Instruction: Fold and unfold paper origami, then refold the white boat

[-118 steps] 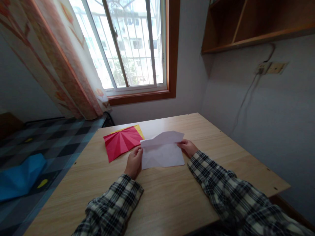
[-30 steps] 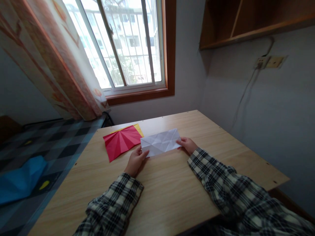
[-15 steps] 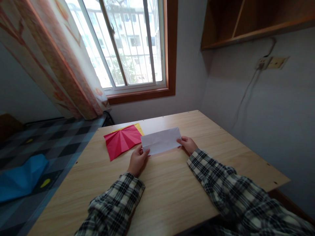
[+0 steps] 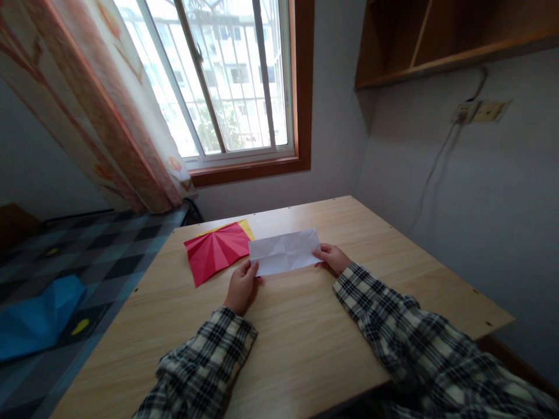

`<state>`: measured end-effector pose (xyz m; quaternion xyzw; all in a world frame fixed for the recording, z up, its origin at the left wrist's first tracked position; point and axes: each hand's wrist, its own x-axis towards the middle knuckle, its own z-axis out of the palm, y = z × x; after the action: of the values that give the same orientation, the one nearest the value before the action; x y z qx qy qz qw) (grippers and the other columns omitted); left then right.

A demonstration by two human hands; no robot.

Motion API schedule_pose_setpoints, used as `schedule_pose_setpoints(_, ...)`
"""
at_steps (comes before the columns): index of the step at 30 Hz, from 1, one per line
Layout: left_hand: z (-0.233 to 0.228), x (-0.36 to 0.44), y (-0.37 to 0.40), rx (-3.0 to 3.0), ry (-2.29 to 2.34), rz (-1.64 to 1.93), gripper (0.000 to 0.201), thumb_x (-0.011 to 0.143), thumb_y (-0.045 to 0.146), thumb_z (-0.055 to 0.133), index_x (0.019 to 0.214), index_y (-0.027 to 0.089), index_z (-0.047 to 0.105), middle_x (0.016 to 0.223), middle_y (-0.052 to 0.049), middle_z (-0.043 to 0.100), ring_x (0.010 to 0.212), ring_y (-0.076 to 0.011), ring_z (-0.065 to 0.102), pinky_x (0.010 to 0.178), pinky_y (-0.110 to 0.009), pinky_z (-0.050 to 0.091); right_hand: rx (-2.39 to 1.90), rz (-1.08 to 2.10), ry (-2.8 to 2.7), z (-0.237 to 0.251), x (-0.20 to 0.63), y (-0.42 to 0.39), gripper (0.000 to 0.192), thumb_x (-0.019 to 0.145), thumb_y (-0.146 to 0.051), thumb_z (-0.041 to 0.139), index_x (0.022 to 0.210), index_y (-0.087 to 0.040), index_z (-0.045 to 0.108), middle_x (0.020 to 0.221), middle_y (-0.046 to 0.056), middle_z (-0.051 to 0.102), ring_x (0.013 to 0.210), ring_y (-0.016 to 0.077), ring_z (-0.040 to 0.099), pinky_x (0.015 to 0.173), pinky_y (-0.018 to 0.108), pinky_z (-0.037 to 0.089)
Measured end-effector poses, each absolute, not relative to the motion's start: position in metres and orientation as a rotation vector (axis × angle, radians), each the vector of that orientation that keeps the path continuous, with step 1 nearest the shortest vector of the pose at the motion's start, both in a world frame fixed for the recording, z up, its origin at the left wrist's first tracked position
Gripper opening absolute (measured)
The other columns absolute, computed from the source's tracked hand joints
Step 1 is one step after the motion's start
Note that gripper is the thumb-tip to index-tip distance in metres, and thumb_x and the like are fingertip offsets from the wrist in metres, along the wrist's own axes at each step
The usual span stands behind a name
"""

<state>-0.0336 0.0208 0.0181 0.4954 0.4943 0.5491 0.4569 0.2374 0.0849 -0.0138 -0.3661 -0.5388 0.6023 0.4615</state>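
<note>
Two hands on one folded white paper (image 4: 285,251), lying on the wooden table (image 4: 305,343) a little beyond mid-table toward the window. Far left on the checked bedding, a blue sheet (image 4: 37,317). Next, red creased paper (image 4: 216,250) flat on the table, yellow paper (image 4: 247,228) peeking out under its far edge; the white paper's left end is just beside the red one. Left hand (image 4: 241,286) pinches the white paper's near-left corner, fingers closed on it. Right hand (image 4: 332,257) grips the paper's right end, fingers curled narrow on the edge. Plaid sleeves on both arms. Window (image 4: 227,81) and curtain (image 4: 94,105) behind, shelf (image 4: 437,41) upper right.
</note>
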Motion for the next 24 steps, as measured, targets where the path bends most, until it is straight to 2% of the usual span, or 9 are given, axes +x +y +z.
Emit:
schedule_pose_setpoints(7, 0.0185, -0.0337, 0.0202, 1.332, 1.269, 1.375, 0.034, 0.078, 0.046, 0.066, 0.095, 0.017, 0.071, 0.089, -0.005, 0.07, 0.078, -0.0177, 0.061, 0.066, -0.024, 0.049, -0.912, 1.495, -1.367, -0.0145, 0.2405, 0.0852, 0.041, 0.063, -0.043, 0.078, 0.092, -0.014, 0.073, 0.087, 0.006, 0.074, 0.079, 0.0203, 0.065, 0.078, 0.035, 0.05)
schedule_pose_setpoints(13, 0.0173, -0.0307, 0.0181, 1.378, 1.29, 1.331, 0.036, 0.077, 0.049, 0.064, 0.093, 0.017, 0.07, 0.076, -0.002, 0.065, 0.06, -0.0132, 0.053, 0.048, -0.021, 0.044, -0.865, 1.537, -1.24, -0.014, 0.2391, 0.0822, 0.046, 0.054, -0.035, 0.083, 0.094, -0.015, 0.07, 0.09, 0.007, 0.074, 0.082, 0.0232, 0.067, 0.078, 0.037, 0.052)
schedule_pose_setpoints(19, 0.0175, -0.0289, 0.0172, 1.386, 1.252, 1.279, 0.037, 0.076, 0.049, 0.067, 0.092, 0.016, 0.069, 0.08, -0.004, 0.068, 0.066, -0.0162, 0.057, 0.053, -0.023, 0.045, -0.974, 1.557, -1.272, -0.0161, 0.2376, 0.0781, 0.047, 0.052, -0.039, 0.087, 0.087, -0.012, 0.073, 0.086, 0.01, 0.075, 0.075, 0.0234, 0.068, 0.075, 0.038, 0.055)
schedule_pose_setpoints(24, 0.0187, -0.028, 0.017, 1.326, 1.197, 1.26, 0.044, 0.073, 0.049, 0.07, 0.1, 0.015, 0.068, 0.091, -0.007, 0.072, 0.08, -0.0219, 0.064, 0.063, -0.026, 0.048, -1.07, 1.469, -1.339, -0.0191, 0.2407, 0.0803, 0.044, 0.054, -0.043, 0.085, 0.087, -0.014, 0.074, 0.083, 0.007, 0.075, 0.075, 0.0225, 0.068, 0.073, 0.037, 0.055)
